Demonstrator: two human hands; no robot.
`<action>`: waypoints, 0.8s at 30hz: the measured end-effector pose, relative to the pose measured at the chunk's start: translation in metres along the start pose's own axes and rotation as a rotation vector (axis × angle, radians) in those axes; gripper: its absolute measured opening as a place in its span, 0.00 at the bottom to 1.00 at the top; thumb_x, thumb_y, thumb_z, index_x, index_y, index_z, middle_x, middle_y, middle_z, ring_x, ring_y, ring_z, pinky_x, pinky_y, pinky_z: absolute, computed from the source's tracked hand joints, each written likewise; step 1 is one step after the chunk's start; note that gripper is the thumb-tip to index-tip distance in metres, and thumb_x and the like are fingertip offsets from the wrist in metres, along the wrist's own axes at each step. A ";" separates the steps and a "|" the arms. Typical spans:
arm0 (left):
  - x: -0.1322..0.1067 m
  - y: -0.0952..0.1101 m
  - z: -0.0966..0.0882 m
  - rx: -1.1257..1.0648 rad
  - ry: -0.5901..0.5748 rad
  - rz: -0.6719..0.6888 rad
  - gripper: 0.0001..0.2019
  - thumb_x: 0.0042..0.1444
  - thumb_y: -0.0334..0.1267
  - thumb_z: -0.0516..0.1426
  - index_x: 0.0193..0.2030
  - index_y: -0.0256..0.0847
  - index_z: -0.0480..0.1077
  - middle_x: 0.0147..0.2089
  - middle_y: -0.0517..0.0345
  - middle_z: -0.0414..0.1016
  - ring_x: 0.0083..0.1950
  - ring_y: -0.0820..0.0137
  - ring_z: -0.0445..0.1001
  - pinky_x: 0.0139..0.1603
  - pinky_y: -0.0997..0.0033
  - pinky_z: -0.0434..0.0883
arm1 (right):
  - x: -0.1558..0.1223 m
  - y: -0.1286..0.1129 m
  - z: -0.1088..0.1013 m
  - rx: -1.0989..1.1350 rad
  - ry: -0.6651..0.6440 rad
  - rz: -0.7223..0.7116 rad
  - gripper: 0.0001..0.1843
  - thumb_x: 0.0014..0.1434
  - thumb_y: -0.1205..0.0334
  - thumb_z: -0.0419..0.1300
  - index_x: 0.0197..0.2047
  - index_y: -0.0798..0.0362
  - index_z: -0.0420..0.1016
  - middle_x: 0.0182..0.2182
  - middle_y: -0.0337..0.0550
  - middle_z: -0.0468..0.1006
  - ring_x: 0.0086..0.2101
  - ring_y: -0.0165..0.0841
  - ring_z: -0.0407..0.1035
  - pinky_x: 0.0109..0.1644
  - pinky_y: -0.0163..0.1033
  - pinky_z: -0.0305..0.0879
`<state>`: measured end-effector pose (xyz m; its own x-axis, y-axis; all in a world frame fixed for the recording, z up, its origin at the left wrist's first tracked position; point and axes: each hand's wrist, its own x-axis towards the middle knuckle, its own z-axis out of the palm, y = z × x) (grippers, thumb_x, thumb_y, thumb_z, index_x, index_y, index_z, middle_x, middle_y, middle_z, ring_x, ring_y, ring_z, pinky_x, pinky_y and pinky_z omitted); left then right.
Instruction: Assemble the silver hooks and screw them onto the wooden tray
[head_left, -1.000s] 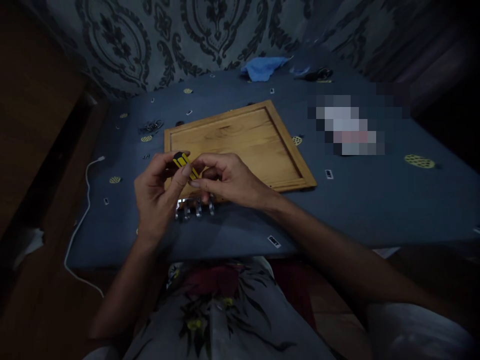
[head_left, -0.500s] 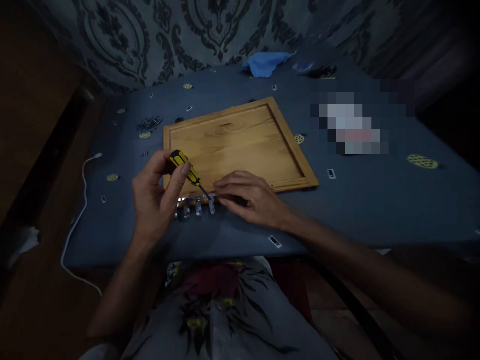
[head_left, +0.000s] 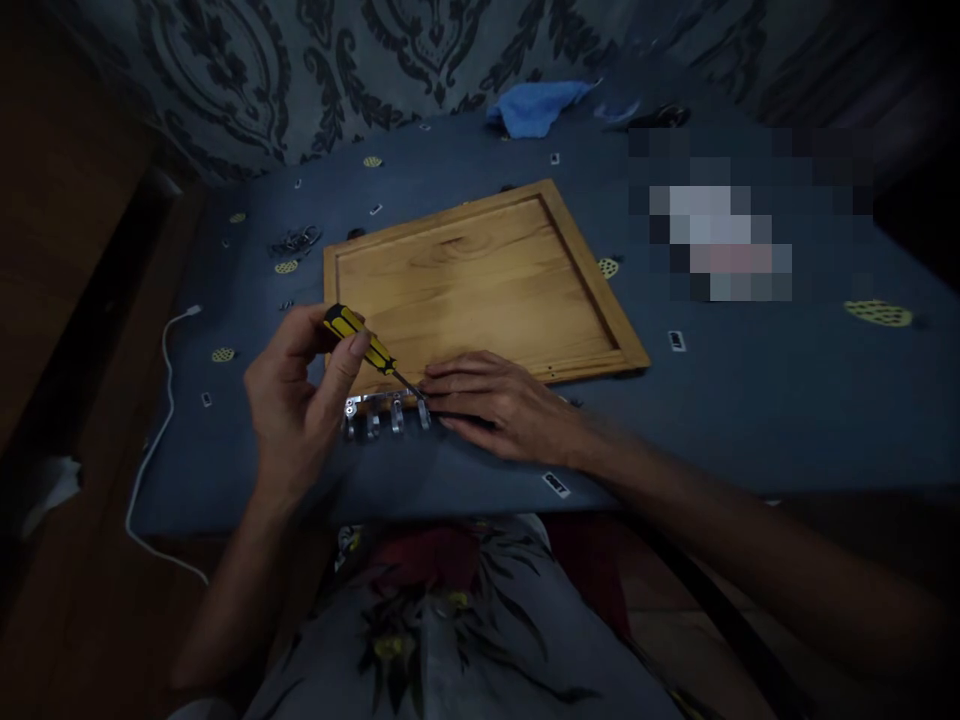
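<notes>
the left hand [head_left: 296,400] grips, thumb opposite its curled fingers, wrist upright. the right hand [head_left: 506,405] has its back upward, fingers nearly straight, pointing left. both forearms [head_left: 720,520] are bare.

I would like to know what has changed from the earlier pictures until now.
The right hand has moved down from the screwdriver to the near edge of the board, seemingly letting go of its lower end. The shaft, hidden at first, now shows, its tip near the right end of the metal piece. The left hand kept its hold; board and blue cloth stayed in place.
</notes>
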<state>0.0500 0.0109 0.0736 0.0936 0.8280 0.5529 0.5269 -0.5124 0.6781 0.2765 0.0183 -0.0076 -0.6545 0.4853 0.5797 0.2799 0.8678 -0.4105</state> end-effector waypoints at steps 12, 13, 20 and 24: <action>0.000 0.004 0.005 0.035 0.064 0.101 0.15 0.64 0.43 0.64 0.56 0.49 0.75 0.48 0.56 0.75 0.41 0.69 0.76 0.40 0.68 0.77 | -0.001 -0.001 -0.001 -0.060 -0.038 -0.020 0.14 0.70 0.66 0.56 0.52 0.56 0.81 0.51 0.51 0.85 0.54 0.39 0.77 0.58 0.50 0.74; 0.000 0.004 0.005 0.041 0.061 0.105 0.15 0.64 0.44 0.64 0.56 0.49 0.75 0.48 0.56 0.76 0.41 0.69 0.77 0.40 0.67 0.77 | -0.001 -0.001 -0.001 -0.058 -0.048 -0.016 0.14 0.71 0.66 0.56 0.53 0.55 0.81 0.52 0.50 0.85 0.54 0.39 0.76 0.58 0.50 0.73; -0.003 0.003 0.009 0.082 0.029 0.113 0.17 0.64 0.48 0.64 0.57 0.51 0.73 0.50 0.56 0.76 0.46 0.65 0.80 0.43 0.65 0.79 | -0.001 -0.001 -0.001 -0.050 -0.051 -0.004 0.15 0.71 0.65 0.56 0.53 0.56 0.81 0.50 0.51 0.85 0.55 0.39 0.75 0.58 0.50 0.72; -0.002 0.007 0.011 0.090 0.037 0.135 0.18 0.62 0.48 0.66 0.56 0.49 0.73 0.49 0.57 0.77 0.43 0.67 0.79 0.40 0.67 0.79 | -0.001 -0.002 -0.001 -0.050 -0.064 0.007 0.15 0.72 0.65 0.55 0.54 0.55 0.81 0.51 0.49 0.85 0.55 0.38 0.75 0.59 0.49 0.72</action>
<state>0.0625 0.0083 0.0714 0.1386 0.7432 0.6545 0.5858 -0.5944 0.5510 0.2770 0.0168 -0.0068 -0.6952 0.4854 0.5301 0.3185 0.8692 -0.3781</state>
